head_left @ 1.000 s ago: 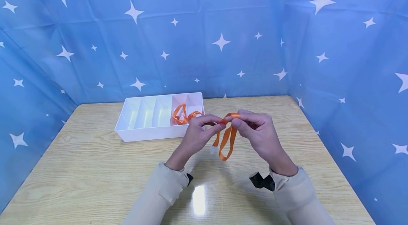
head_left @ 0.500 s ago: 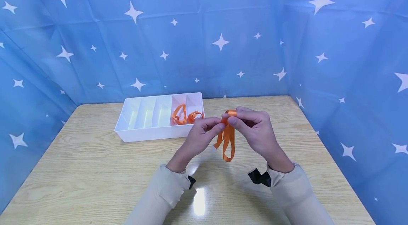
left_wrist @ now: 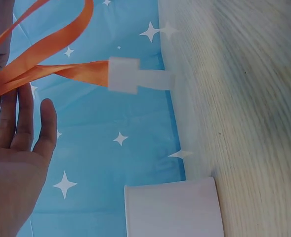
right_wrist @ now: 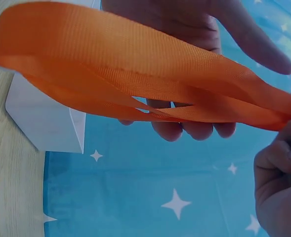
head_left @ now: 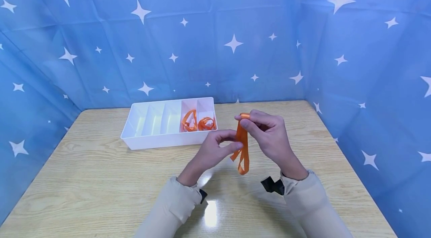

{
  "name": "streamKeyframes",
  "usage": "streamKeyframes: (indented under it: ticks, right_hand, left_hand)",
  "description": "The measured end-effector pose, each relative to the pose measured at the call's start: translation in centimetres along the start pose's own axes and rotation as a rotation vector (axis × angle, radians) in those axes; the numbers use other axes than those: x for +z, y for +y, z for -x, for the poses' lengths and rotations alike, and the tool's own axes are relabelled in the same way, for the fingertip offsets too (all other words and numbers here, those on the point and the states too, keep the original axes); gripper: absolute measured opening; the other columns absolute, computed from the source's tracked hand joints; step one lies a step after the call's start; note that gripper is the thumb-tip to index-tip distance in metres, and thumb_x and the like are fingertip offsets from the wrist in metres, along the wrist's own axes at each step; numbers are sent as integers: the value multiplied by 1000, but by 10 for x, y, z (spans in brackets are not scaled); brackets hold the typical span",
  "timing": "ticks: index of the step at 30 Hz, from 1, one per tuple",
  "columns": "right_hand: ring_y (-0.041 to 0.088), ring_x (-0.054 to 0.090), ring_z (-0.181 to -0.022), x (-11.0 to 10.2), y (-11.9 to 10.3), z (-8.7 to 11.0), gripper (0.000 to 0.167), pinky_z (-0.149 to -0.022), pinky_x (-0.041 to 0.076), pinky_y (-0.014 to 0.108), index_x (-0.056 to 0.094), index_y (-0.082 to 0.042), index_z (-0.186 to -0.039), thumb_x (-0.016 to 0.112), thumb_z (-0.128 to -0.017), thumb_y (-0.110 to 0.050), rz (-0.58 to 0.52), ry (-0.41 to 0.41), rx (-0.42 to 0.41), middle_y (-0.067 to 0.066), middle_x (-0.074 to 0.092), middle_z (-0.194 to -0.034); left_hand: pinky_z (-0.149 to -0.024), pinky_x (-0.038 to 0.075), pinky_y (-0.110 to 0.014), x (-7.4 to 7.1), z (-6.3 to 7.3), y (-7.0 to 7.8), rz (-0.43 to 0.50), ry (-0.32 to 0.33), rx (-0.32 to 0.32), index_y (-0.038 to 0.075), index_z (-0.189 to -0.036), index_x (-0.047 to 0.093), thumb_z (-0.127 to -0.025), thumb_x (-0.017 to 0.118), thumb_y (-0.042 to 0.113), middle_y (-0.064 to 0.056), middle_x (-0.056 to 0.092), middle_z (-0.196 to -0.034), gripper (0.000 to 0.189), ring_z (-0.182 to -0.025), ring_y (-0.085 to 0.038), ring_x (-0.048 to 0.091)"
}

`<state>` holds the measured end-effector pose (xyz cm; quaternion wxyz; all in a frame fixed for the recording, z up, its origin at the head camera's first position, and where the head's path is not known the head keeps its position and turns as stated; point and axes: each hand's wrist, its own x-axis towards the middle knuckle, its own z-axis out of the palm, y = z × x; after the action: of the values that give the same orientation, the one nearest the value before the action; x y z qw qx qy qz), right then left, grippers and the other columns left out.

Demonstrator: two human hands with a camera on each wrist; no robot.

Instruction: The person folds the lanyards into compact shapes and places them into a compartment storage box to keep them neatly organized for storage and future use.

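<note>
An orange lanyard [head_left: 244, 142] hangs in folded loops over the table, and my right hand [head_left: 272, 137] pinches its top between thumb and fingers. My left hand [head_left: 213, 150] is lower, on the left of the loops. Its fingers lie extended behind the strap, with the thumb apart from them, as the right wrist view shows. A white plastic clip [left_wrist: 124, 75] sticks out at the end of one strap in the left wrist view. Behind the hands, two more orange lanyards lie coiled in separate compartments: one lanyard [head_left: 184, 122] and, right of it, another lanyard [head_left: 207, 123].
A white divided tray [head_left: 161, 141] stands at the back of the wooden table [head_left: 101, 185], left of the hands. Its other compartments show bare bottoms. A blue curtain [head_left: 188, 73] with white stars rises behind the table and along its sides.
My right hand has lifted slightly while holding the lanyard's top. The left hand has let go of its pinch near the top and slid down beside the loops, which hang closer together.
</note>
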<state>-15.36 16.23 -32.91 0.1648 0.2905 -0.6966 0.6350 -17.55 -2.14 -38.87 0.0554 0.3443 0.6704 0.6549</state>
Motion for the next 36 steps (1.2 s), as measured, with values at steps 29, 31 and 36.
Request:
streamKeyframes:
  ticks: [29,31,36]
  right_hand:
    - [14,28,-53,3,-5,-12,17,-48,22,29,75,4,-107,67,-94,-4,26,-4,2,2,41,-64]
    - [14,31,-54,4,-7,-11,17,-47,24,28,75,3,-107,67,-94,-4,56,-8,-3,2,46,-66]
    - [14,42,-56,7,-12,-9,16,-47,33,27,76,1,-106,68,-92,0,109,-22,-17,5,56,-71]
  left_hand:
    - [-83,55,-37,4,-1,-12,-98,54,62,-1,-106,76,-95,67,8,-9,74,-93,16,-87,-16,65]
    - [-81,55,-36,3,-2,-12,-123,69,73,-1,-104,76,-95,67,7,-9,74,-91,15,-85,-16,65]
    - [-71,50,-28,-1,-4,-11,-201,117,70,0,-97,78,-94,68,6,-12,70,-78,12,-73,-16,59]
